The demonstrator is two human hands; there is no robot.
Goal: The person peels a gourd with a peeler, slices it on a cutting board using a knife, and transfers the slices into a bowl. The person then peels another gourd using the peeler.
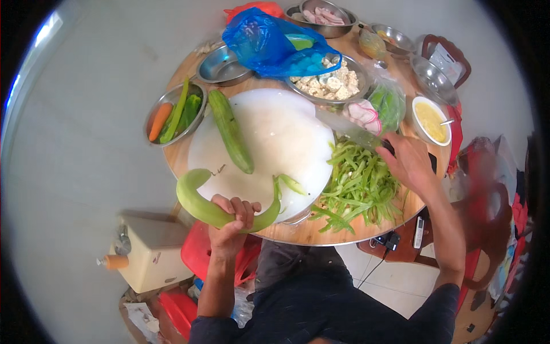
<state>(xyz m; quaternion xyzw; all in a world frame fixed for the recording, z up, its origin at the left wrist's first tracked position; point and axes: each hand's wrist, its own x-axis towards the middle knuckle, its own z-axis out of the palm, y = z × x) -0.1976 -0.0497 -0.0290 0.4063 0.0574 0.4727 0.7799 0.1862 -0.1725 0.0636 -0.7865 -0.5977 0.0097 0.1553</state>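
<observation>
My left hand [234,215] grips a curved pale-green gourd [193,191] around its middle, at the near-left rim of a round white cutting board [283,142]. A strip of peel hangs from the gourd's right end. On the board's left side lies a darker green gourd [230,133]. My right hand [406,161] is closed around the handle of a wide-bladed knife [350,131], whose blade reaches over the board's right edge. Below the blade, a heap of green peelings [363,185] covers the wooden table beside the board.
Behind the board stand a steel bowl of cauliflower [331,84], a blue plastic bag [266,47] and a steel basin [225,66]. A bowl with a carrot and peppers [176,114] is at left. At right are bagged greens [386,103] and a white bowl of yellow mixture [431,120].
</observation>
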